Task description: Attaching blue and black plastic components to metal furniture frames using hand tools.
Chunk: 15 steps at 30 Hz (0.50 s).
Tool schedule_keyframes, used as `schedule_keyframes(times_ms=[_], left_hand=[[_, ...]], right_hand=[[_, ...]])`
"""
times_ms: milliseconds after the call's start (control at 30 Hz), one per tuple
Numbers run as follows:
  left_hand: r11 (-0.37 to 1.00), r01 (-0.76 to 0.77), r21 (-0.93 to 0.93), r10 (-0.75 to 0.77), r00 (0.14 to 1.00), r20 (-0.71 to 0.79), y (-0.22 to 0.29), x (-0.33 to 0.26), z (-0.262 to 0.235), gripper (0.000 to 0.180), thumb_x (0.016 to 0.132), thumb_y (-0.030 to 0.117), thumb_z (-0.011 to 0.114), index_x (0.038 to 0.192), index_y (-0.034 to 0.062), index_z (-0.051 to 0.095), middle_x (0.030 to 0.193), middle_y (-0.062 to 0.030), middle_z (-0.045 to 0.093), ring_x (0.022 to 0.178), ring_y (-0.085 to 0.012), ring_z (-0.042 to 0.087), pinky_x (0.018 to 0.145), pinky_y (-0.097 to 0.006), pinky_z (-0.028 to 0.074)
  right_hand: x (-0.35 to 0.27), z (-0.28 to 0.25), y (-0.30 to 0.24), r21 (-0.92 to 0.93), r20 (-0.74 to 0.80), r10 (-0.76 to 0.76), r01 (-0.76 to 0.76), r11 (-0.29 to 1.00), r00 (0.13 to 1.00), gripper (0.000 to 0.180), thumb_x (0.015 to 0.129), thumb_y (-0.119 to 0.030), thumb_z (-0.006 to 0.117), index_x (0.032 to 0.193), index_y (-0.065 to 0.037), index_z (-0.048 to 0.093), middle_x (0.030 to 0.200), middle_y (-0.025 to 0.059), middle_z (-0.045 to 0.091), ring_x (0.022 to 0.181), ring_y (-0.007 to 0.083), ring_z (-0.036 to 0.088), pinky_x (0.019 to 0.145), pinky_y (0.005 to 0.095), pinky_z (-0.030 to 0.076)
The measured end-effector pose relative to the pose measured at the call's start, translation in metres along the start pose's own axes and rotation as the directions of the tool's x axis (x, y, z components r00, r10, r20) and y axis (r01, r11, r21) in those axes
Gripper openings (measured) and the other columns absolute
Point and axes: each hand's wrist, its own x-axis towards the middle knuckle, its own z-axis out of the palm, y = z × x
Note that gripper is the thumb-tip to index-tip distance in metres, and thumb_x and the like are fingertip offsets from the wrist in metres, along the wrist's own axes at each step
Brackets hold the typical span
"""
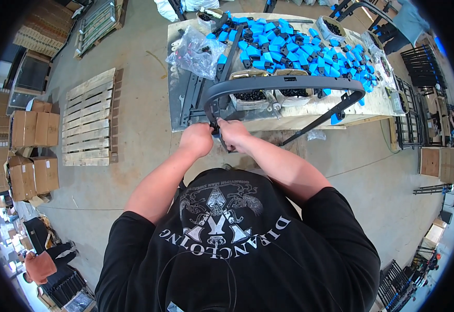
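A bent black metal tube frame (284,83) rises in front of me at the table's near edge, one leg slanting down to the right. My right hand (234,135) is closed round its left-hand leg, just below the bend. Right beside it my left hand (197,139) has its fingers pinched against the same leg. A small dark piece shows at the left fingertips, too small to name. Behind the frame, two boxes of small black parts, a left box (248,105) and a right box (293,101), stand on the table's near side.
The wooden worktable (310,118) carries a heap of blue-and-black pieces (289,47), a clear plastic bag (198,52) and black metal bars (191,99). A wooden pallet (87,119) lies on the floor at left, near cardboard boxes (32,130). Other people stand at the far right and lower left.
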Motion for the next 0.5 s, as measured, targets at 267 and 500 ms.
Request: schedule_keyframes(times_ms=[267,500], left_hand=[[0.999,0.023,-0.037,-0.022,1.0,0.006,-0.001,-0.001,0.0,0.031,0.101,0.026,0.049,0.098,0.0012,0.068,0.105,-0.0226,0.07,0.101,-0.0418,0.065,0.088,-0.051,0.051],[0.994,0.029,-0.103,-0.035,0.998,-0.06,-0.01,-0.005,0.007,0.034,0.101,0.029,0.049,0.095,0.0021,0.068,0.1,-0.0228,0.07,0.1,-0.0409,0.066,0.086,-0.051,0.051]], right_hand=[[0.024,-0.126,-0.017,-0.851,-0.386,-0.424,-0.138,0.507,0.819,0.065,0.082,-0.021,0.063,0.139,0.001,0.041,0.138,0.0237,0.052,0.126,0.0388,0.054,0.108,0.0503,0.04],[-0.008,-0.126,-0.021,-0.586,-0.291,-0.271,0.053,0.809,0.918,0.055,0.089,-0.016,0.054,0.137,0.007,0.042,0.121,0.0339,0.062,0.114,0.0464,0.061,0.099,0.0482,0.049]])
